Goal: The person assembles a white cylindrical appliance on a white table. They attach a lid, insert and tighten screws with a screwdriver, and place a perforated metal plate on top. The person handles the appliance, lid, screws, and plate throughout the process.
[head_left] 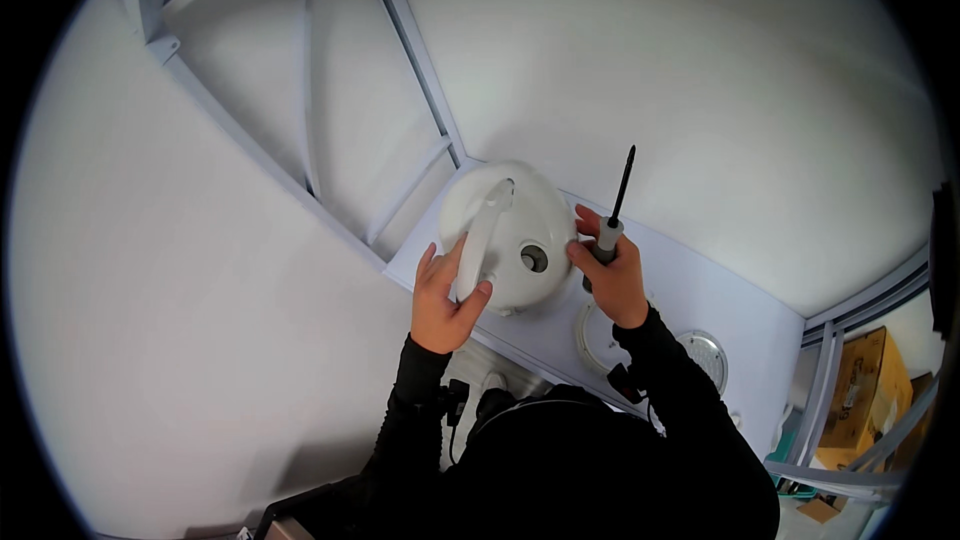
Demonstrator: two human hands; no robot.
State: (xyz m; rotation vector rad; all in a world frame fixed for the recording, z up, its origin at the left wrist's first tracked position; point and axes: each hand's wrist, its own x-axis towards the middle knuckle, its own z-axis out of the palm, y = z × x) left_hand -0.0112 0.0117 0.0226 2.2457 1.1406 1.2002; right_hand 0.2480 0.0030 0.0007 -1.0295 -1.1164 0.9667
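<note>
1. Your left hand (445, 298) is closed on the white arm (487, 235) that arches over the dome (510, 235), thumb on one side and fingers on the other. The dome sits against a pale panel (690, 290), between your two hands.

2. Your right hand (612, 275) is closed round the grey handle of a screwdriver (615, 210), whose dark shaft points up and away from you. The fingertips of that hand also touch the dome's right edge.

3. The dome looks like smooth, glossy moulded plastic: probably light for its bulk, stiff, and slippery under bare fingers. Judge it as a thin shell that can crack or scratch if knocked against the panel's edge or the tool tip.

4. The arm seems the surest place to hold, since your fingers wrap right round it. The curved shell itself gives no purchase; press a flat palm to its rim if you need a second contact.

5. A round hole (534, 258) shows in the dome near your right hand. Keep the screwdriver tip off the glossy surface around it.

6. Two round fittings lie on the panel below your right wrist: a white ring (590, 335) and a metal disc (708, 355) further right. Both are apart from the dome.

7. Grey frame bars (400, 30) run behind the dome, close to its far side.
</note>
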